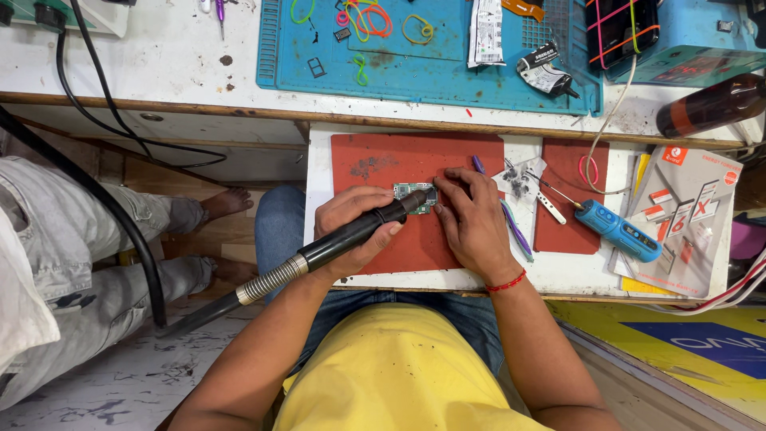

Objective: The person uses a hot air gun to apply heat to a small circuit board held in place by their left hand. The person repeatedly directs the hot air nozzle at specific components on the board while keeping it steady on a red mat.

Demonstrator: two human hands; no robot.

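A small green circuit board lies flat near the top middle of a red work mat on the pull-out shelf over my lap. It looks thin, light, stiff and easily damaged, so I judge it best held by its bare edges, away from the tiny parts. My right hand rests on the mat with its fingertips pressing the board's right edge to pin it. My left hand is closed around the black handle of a hot-air tool, its nozzle right at the board and its ribbed metal hose trailing down to the left.

Just right of my hand lie purple tweezers, then a blue electric screwdriver. Further right sits a flat grey retail package with orange and white labels. On the bench above, a blue mat holds coloured rubber bands and a white printed sachet. A brown bottle lies at the far right.
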